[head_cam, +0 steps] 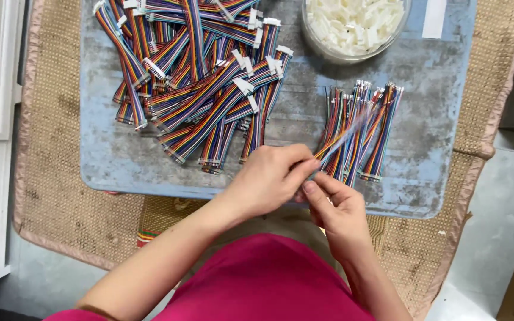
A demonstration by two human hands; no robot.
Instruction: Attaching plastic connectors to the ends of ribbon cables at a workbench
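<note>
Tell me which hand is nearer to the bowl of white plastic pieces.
The right hand is slightly nearer. It lies almost straight below the bowl, by the small bundle of wires. The left hand lies further to the left, below the big pile of wires.

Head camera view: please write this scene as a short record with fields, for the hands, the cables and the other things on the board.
left hand: pinches a rainbow ribbon cable together with the other hand
right hand: fingers on the near end of the same cable
held cable: blurred, raised over the small bundle
large pile: ribbon cables with white connectors, board's far left
small bundle: cables without white connectors, lying side by side
bowl: clear, holds white connectors
board: worn blue, on a woven mat
</note>
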